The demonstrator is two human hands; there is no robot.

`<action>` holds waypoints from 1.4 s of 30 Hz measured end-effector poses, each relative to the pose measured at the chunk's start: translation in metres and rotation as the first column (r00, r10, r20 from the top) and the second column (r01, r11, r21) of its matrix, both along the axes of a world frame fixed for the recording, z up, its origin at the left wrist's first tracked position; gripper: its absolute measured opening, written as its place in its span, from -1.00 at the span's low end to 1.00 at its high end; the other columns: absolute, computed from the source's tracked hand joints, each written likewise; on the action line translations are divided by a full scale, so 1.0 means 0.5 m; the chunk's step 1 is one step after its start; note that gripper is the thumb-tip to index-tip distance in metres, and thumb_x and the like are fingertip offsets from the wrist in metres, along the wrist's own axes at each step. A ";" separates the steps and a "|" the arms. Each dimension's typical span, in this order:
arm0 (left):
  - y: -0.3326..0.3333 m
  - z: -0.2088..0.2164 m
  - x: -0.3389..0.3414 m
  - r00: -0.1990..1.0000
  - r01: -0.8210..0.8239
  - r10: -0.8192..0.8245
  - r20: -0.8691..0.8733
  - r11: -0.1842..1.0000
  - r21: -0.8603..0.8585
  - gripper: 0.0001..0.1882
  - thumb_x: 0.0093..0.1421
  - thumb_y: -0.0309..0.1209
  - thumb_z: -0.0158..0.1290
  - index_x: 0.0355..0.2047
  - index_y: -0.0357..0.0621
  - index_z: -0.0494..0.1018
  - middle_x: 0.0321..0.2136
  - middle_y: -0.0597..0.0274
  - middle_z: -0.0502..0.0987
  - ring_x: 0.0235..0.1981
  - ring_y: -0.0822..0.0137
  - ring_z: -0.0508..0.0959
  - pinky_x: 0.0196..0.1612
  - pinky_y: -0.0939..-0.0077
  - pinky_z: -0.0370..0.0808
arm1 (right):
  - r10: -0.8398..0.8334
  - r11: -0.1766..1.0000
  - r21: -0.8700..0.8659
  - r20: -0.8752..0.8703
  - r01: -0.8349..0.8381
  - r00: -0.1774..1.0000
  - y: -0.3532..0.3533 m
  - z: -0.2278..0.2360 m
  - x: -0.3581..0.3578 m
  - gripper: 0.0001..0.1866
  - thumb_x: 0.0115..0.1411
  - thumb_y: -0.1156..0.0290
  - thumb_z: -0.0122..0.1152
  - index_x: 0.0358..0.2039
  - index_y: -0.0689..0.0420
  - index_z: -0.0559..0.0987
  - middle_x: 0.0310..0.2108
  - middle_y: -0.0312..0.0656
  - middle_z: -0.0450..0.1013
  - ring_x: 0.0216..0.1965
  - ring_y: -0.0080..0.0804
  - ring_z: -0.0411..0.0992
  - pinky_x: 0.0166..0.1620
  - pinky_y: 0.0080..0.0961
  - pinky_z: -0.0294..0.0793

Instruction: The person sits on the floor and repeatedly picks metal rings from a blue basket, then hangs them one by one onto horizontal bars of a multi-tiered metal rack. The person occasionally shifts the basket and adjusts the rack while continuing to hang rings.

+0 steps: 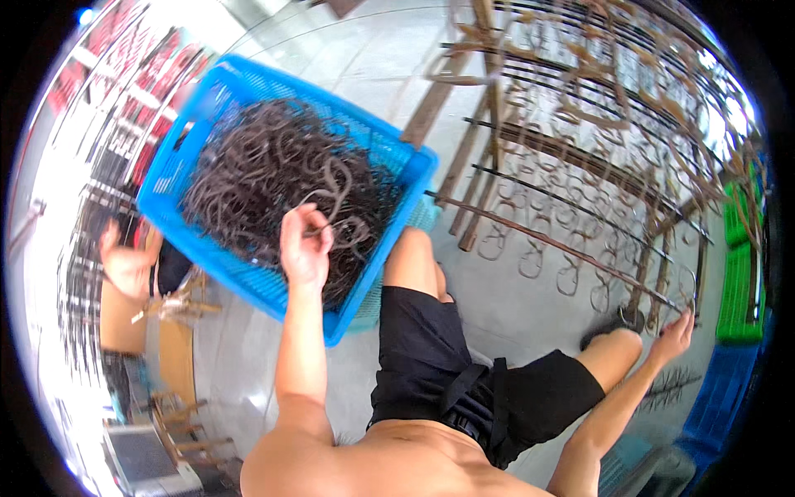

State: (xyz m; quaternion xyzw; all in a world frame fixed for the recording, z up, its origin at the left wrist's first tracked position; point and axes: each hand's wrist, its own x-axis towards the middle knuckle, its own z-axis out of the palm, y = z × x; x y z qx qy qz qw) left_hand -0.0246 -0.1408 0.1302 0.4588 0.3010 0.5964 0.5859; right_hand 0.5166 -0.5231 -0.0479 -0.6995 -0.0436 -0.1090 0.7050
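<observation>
A blue plastic crate [389, 137] at the left holds a tangled heap of dark, curled loops [273, 174]. Over the heap's near right side is my left hand [306, 244], palm up, with its fingers curled together. A thin dark loop [335, 207] shows at those fingertips. Far to the right, my right hand [675, 335] pinches at the end of a thin rod [546, 240]. What lies between its fingers is too small to make out. Several similar thin loops [530, 263] hang from this rod in a row.
A wooden rack [497, 99] with more loop-hung rods fills the upper right. Green crates [739, 290] and a blue crate [720, 389] stand at the right edge. Another person [128, 269] sits at the left, near wooden stools [186, 422]. My legs straddle the grey floor.
</observation>
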 end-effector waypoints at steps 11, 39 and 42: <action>0.001 0.010 -0.092 0.998 -0.066 0.065 0.012 0.994 0.092 -0.65 0.28 -0.12 -0.14 -0.22 -0.15 0.42 -0.41 0.25 0.46 -0.51 0.43 0.40 -0.54 0.60 0.26 | -0.014 1.000 -0.012 -0.015 0.014 1.000 0.016 0.007 0.039 -0.63 0.20 0.25 0.10 -0.05 0.19 0.49 -0.66 -0.45 0.15 -0.67 -0.72 0.05 -0.63 -0.72 0.03; -0.174 -0.080 0.075 0.852 0.524 -0.517 0.088 0.841 -0.132 -0.69 0.30 -0.20 -0.12 -0.18 -0.19 0.42 -0.37 0.32 0.43 -0.40 0.53 0.39 -0.42 0.65 0.31 | -0.024 0.951 -0.286 0.319 0.121 0.947 0.033 0.056 -0.008 -0.78 0.20 0.31 0.01 -0.32 0.20 0.49 -0.31 -0.04 0.43 -0.30 -0.27 0.42 -0.30 -0.38 0.41; -0.169 -0.062 0.172 0.609 0.793 -0.785 0.113 0.597 -0.123 -0.72 0.30 -0.29 -0.13 -0.17 -0.27 0.41 -0.31 0.26 0.41 -0.39 0.48 0.40 -0.38 0.61 0.32 | 0.045 0.981 -0.191 0.110 -0.023 0.993 -0.097 -0.059 0.134 -0.62 0.24 0.24 -0.08 -0.03 0.21 0.43 -0.03 -0.07 0.37 -0.10 -0.29 0.40 -0.17 -0.45 0.43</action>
